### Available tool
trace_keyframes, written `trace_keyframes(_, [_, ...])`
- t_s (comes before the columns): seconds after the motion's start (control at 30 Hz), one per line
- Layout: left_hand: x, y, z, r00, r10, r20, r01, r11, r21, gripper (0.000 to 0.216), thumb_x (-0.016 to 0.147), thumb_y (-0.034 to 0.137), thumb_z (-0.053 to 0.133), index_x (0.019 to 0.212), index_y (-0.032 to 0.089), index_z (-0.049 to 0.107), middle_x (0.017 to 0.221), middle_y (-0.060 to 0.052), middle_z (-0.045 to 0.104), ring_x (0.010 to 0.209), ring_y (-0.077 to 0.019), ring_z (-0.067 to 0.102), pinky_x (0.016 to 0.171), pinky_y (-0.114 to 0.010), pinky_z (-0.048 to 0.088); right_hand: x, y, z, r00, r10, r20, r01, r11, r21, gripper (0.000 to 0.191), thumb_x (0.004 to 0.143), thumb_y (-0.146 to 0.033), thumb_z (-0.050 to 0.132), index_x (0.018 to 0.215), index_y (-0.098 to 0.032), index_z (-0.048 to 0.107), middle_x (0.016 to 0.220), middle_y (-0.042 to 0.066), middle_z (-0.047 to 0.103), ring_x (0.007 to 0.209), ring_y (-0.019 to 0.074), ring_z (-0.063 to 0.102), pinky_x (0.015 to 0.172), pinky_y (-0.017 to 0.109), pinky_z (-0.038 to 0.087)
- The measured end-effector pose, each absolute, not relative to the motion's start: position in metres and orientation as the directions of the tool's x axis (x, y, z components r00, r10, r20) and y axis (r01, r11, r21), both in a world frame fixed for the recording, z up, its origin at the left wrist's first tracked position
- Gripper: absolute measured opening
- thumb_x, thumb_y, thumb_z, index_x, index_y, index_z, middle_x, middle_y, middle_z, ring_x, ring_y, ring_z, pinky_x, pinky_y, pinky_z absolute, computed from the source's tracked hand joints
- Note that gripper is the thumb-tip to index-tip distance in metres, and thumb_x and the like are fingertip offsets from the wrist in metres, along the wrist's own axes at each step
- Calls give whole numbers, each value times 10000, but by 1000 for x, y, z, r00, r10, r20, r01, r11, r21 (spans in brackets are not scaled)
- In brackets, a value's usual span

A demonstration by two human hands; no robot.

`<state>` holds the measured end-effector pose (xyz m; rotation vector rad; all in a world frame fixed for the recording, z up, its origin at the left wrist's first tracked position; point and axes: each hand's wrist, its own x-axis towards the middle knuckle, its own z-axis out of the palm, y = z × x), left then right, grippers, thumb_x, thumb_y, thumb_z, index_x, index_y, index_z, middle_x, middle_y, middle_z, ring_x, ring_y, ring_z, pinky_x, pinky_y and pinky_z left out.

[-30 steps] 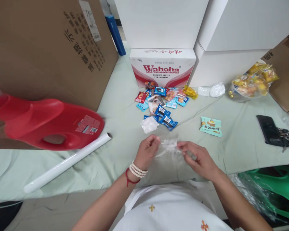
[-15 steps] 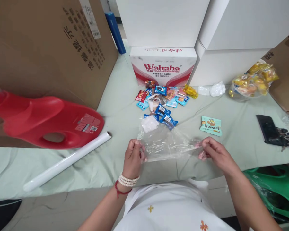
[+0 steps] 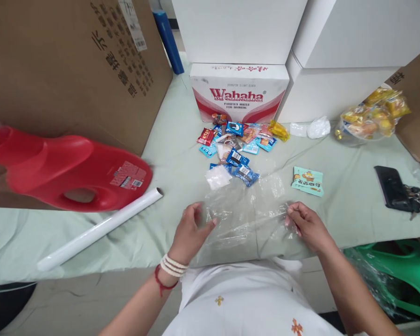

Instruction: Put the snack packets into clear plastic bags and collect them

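Observation:
A clear plastic sheet [image 3: 247,212] lies spread on the pale green cloth [image 3: 182,163] in front of me. My left hand [image 3: 191,231] rests at its left edge with the fingers loosely spread, thumb touching the film. My right hand [image 3: 306,224] pinches the sheet's right edge. Just beyond the sheet lies a heap of small snack packets [image 3: 236,142] and a small white bag [image 3: 217,177]. A green snack packet [image 3: 308,181] lies alone to the right.
A red jug [image 3: 66,170] lies on its side at left, with a white roll [image 3: 100,228] beside it. A Wahaha carton [image 3: 238,93], large cardboard box [image 3: 73,60] and white boxes [image 3: 336,56] stand behind. Black phone and keys [image 3: 399,189], bagged snacks [image 3: 371,116], green plastic item [image 3: 399,275] at right.
The crumpled film held between both hands was pulled apart into a wide sheet and laid down on the cloth. My left hand has loosened its grip.

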<state>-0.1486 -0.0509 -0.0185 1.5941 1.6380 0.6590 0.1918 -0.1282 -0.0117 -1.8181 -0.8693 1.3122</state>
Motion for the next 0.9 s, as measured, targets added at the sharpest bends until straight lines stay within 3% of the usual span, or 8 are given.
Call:
trace_keyframes(0.07, [-145,-53,-16,94,973,209,793,-200,575,458,831,381,733,1224,169,634,1215,-201,686,1175,-368,634,1036,-605,480,195,-128,-8,258,845,-469,109,-508,-855,546,801,-750,673,864,-223,545,697,1,664,439,91,379,451,253,294])
trace_keyframes(0.13, [-137,-55,-13,337,840,426,807,-490,330,359,904,208,644,1262,232,660,1329,-162,683,1331,-352,572,1158,-606,366,197,-127,-6,262,847,-462,111,-502,-858,551,797,-745,691,859,-216,552,699,3,658,455,86,383,469,248,307])
trace_keyframes(0.23, [-123,-51,-16,713,616,335,593,-785,182,475,930,23,498,1265,304,684,1375,-58,705,1429,-261,535,1270,-567,214,200,-130,-7,262,849,-459,117,-500,-858,545,793,-731,710,848,-209,563,696,5,652,469,87,405,482,248,334])
trace_keyframes(0.37, [-117,-37,-36,726,680,100,624,-713,320,479,934,35,451,1299,245,680,1363,-111,717,1358,-297,610,1245,-724,127,215,-147,-18,328,818,-473,160,-541,-826,506,794,-704,707,842,-216,583,691,7,655,465,106,429,464,255,351])
trace_keyframes(0.5, [-119,-40,-52,628,773,87,688,-604,403,423,1017,192,430,1387,234,629,1453,-146,654,1399,-307,571,1224,-733,161,249,-165,-18,357,810,-465,389,-582,-715,422,820,-654,670,783,-235,627,652,19,650,497,161,491,477,290,376])
trace_keyframes(0.67, [-110,-66,-51,652,752,97,681,-636,363,394,1027,353,499,1380,255,641,1574,-156,538,1500,-359,443,1218,-731,136,258,-111,29,538,842,15,742,-466,-482,316,911,-545,576,856,-253,683,694,50,678,644,233,605,643,348,447])
trace_keyframes(0.73, [-108,-74,-51,670,738,88,676,-654,338,436,1013,362,530,1435,280,602,1608,-149,496,1512,-365,423,1218,-731,135,231,-65,43,411,907,90,802,-313,-509,292,967,-488,547,927,-244,704,843,76,736,762,238,660,725,342,483])
trace_keyframes(0.9, [-111,-78,-54,675,733,81,681,-662,314,543,1015,384,525,1547,287,484,1622,-133,479,1505,-332,440,1250,-676,149,129,36,34,49,975,-215,975,-93,-200,399,967,-530,600,1116,-183,729,1165,171,733,1008,309,706,799,353,506])
